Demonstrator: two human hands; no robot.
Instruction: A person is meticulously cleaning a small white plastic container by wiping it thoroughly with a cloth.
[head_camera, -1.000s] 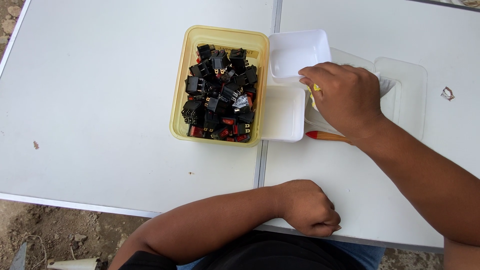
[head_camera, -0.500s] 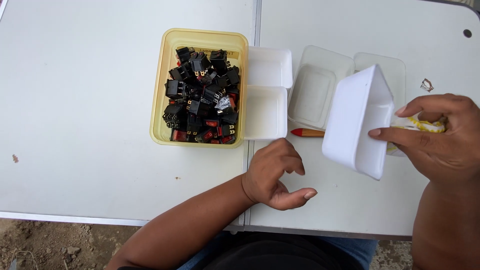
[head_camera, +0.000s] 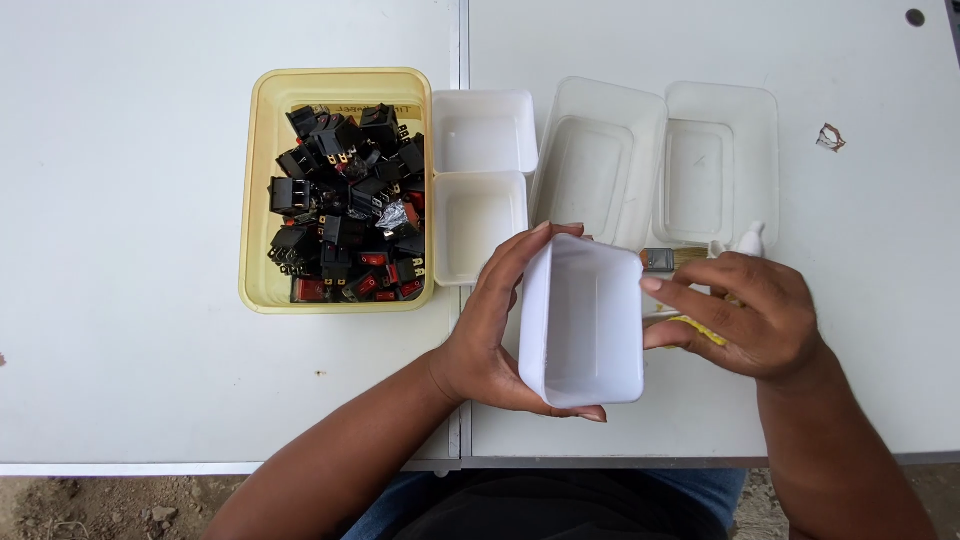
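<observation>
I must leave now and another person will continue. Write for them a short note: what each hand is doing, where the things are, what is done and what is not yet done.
Left hand: holds the white rectangular plastic tub from its left side, above the table edge; the tub looks empty.
Right hand: fingertips on the tub's right rim, while gripping a small white bottle with yellow label.
A brush with metal ferrule lies behind the tub.
Yellow plastic tray, left, is full of black and red rocker switches.
Beside it two small white square tubs, both empty; further right two clear lids.
Done: containers laid out. Left: no switch is in any white tub yet.
</observation>
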